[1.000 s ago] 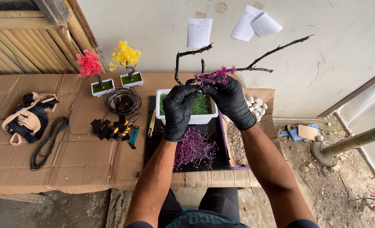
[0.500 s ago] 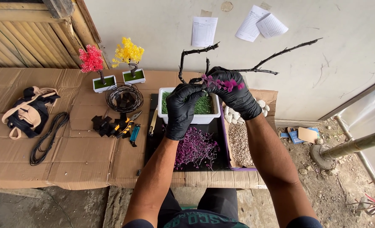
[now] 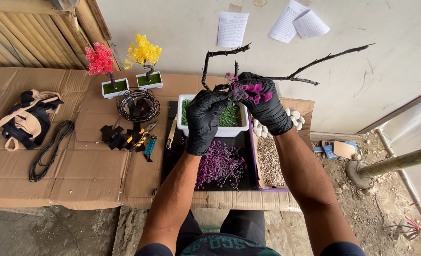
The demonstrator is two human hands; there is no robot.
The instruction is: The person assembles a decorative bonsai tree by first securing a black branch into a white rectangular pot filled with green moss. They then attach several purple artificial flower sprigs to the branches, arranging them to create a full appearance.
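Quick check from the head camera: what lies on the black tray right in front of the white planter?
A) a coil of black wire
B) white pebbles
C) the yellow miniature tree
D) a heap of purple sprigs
D: the heap of purple sprigs lies on the black tray just in front of the white planter, below the gloved left hand.

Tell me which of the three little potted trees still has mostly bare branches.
The black-branched tree in the white pot under both gloved hands: mostly bare, unlike the red tree and yellow tree at left.
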